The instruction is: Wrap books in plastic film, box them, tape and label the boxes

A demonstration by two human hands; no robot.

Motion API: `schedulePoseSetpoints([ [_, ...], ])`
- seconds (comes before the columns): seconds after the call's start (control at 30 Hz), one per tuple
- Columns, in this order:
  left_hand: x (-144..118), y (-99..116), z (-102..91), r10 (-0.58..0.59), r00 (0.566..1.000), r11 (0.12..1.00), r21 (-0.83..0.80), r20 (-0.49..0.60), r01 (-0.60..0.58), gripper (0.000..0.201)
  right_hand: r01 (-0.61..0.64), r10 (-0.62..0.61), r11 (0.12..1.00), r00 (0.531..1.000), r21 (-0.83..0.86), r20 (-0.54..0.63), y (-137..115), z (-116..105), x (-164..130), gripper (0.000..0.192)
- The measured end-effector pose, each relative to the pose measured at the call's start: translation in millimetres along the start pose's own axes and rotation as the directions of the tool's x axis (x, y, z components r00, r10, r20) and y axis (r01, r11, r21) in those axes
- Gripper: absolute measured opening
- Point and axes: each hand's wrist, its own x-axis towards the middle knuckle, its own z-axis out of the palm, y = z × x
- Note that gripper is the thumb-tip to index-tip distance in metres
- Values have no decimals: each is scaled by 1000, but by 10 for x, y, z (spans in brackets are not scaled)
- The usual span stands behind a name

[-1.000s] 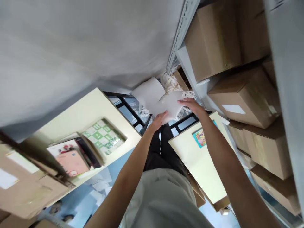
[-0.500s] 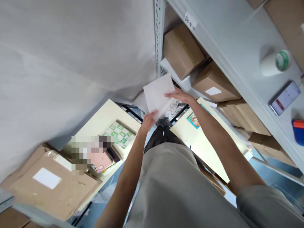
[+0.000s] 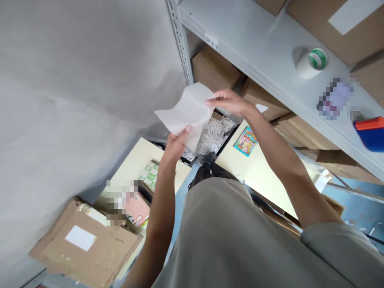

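A white sheet of paper (image 3: 187, 111) is held up between both my hands in the middle of the view. My left hand (image 3: 175, 145) grips its lower edge with the thumb on the sheet. My right hand (image 3: 229, 102) pinches its upper right corner. Below the sheet lies a pile of shredded white paper (image 3: 214, 134) inside a black-framed bin. The sheet hangs near the grey metal shelf post (image 3: 180, 38).
Grey metal shelf (image 3: 255, 48) at right carries a tape roll (image 3: 313, 62), a blurred phone and a blue-and-orange tool (image 3: 370, 134). Brown cartons (image 3: 214, 68) fill the shelf below. Cream tables (image 3: 258, 170) with a colourful card (image 3: 245, 141), and a labelled carton (image 3: 87, 242) lie lower left.
Both hands have lifted the sheet up from the shredded paper and pulled it flatter. The view has swung, bringing the shelf top with tape roll and phone into sight.
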Motion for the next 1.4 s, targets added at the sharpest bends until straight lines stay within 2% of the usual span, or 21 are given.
schedulePoseSetpoints([
  [0.1,-137,520,271,120,992,991,53,38,-122,67,142,-142,990,989,-15,27,-636,-229,-340,47],
  [0.2,-347,911,676,212,967,973,63,145,-223,67,286,-285,958,958,14,-44,-1124,-493,-837,41],
  [0.27,-508,1011,999,227,946,962,99,231,-255,66,323,-319,946,940,15,-119,-1293,-658,-1230,39],
  [0.37,-748,872,1517,155,919,953,190,364,-236,73,351,-338,936,914,22,-224,-1261,-902,-1863,41],
  [0.47,-966,448,2070,30,867,945,269,497,-187,74,317,-278,946,900,67,-334,-890,-1185,-2572,45],
  [0.53,-1103,66,2466,-40,805,929,318,591,-187,72,288,-211,949,882,128,-421,-507,-1381,-3116,44],
  [0.6,-1246,-369,2869,-78,706,908,343,704,-242,68,284,-147,940,838,189,-526,-70,-1549,-3714,46],
  [0.67,-1404,-854,3249,-71,578,882,322,813,-345,60,266,-62,935,773,235,-631,383,-1668,-4330,51],
  [0.73,-1580,-1386,3574,-53,458,845,284,887,-454,54,222,37,936,711,274,-702,830,-1724,-4926,57],
  [0.77,-1672,-1662,3708,-58,413,822,278,909,-496,55,189,91,936,686,297,-722,1045,-1727,-5204,60],
  [0.8,-1765,-1939,3824,-79,385,798,289,920,-529,59,155,145,934,660,323,-737,1254,-1712,-5467,65],
  [0.87,-1945,-2469,4005,-164,380,736,370,910,-567,65,92,262,915,607,393,-750,1645,-1635,-5934,78],
  [1.0,-2224,-3319,4221,-385,411,525,562,826,-639,70,-39,483,841,505,540,-716,2313,-1334,-6619,97],
  [1.07,-2312,-3621,4281,-455,416,420,602,787,-679,71,-144,565,815,408,561,-717,2605,-1153,-6821,96],
  [1.13,-2373,-3853,4315,-513,402,346,611,759,-712,71,-261,609,793,308,551,-731,2874,-981,-6926,85],
  [1.23,-2417,-4074,4300,-600,356,296,612,717,-733,69,-429,634,744,213,512,-743,3217,-774,-6942,52],
  [1.3,-2393,-4132,4226,-640,304,310,599,706,-738,68,-502,642,704,147,503,-753,3389,-678,-6908,36],
  [1.37,-2295,-4117,4077,-641,273,341,585,717,-736,84,-526,657,663,67,533,-751,3523,-617,-6870,27],
  [1.4,-2213,-4084,3970,-631,289,344,594,720,-727,93,-526,668,645,34,554,-744,3580,-599,-6852,25],
])
